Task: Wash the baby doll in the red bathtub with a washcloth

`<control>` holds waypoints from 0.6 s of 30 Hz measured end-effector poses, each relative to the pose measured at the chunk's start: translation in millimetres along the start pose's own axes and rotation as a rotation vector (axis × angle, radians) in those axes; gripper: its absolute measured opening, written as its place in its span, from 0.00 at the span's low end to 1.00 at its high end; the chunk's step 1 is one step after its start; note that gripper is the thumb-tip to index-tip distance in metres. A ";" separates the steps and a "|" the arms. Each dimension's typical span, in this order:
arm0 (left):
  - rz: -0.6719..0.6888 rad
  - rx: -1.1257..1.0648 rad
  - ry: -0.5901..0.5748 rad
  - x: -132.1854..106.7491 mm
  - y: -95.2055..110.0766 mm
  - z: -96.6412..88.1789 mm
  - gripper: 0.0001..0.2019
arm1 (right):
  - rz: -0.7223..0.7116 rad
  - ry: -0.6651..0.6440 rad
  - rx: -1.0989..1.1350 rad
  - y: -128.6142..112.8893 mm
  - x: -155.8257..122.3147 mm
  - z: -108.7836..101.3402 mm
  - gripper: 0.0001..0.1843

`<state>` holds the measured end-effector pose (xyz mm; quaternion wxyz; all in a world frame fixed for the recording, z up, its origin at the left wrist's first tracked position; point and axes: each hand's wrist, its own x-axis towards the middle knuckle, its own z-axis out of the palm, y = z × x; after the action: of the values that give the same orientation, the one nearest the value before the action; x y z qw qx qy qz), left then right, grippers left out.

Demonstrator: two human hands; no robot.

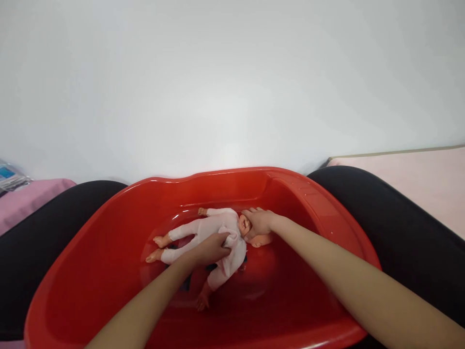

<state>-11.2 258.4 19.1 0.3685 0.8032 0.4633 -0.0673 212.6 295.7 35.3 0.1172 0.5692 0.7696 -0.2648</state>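
Observation:
A baby doll in a white outfit lies on its back in a red baby bathtub, its feet to the left and its head to the right. My left hand is closed on bunched white cloth at the doll's chest. I cannot tell whether this cloth is part of the outfit or a separate piece. Across the doll's face lies my right hand, thumb and fingers curved around the head. The mouth and one ear show, while the eyes are hidden under the hand.
Dark patches show beneath the doll. Black-covered shapes, perhaps my legs, flank the tub at left and right. Pink surfaces lie beyond them, with a clear plastic packet at far left. A white wall or surface rises behind.

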 end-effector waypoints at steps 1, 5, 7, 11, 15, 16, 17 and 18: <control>-0.008 -0.018 0.054 1.3 0.1 0.5 0.20 | -0.001 0.000 -0.003 -0.1 -0.2 -0.1 0.51; 0.037 -0.067 0.177 5.2 -6.3 7.5 0.16 | 0.005 0.009 -0.008 -0.9 -0.9 -0.2 0.50; 0.122 -0.048 0.160 6.6 -8.8 11.7 0.13 | 0.002 0.014 -0.013 -0.9 -1.1 -0.2 0.49; 0.251 0.024 0.088 9.4 -9.7 16.0 0.13 | -0.010 0.002 -0.019 -0.7 -1.4 -1.1 0.49; 0.286 0.053 -0.003 13.2 -13.5 18.6 0.15 | -0.005 -0.012 -0.020 -0.3 0.1 -1.2 0.51; 0.287 0.058 -0.018 14.1 -14.7 19.4 0.15 | -0.005 -0.011 -0.018 0.0 0.7 -0.8 0.50; 0.288 0.063 -0.030 14.9 -15.5 20.1 0.15 | -0.005 -0.010 -0.016 0.3 1.4 -0.3 0.50; 0.287 0.068 -0.044 15.5 -15.8 20.4 0.15 | -0.006 -0.009 -0.016 0.8 2.1 0.2 0.50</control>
<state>-10.2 260.6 -10.9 0.3570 0.8716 0.3327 -0.0472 212.7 297.5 33.9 0.1245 0.5647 0.7728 -0.2616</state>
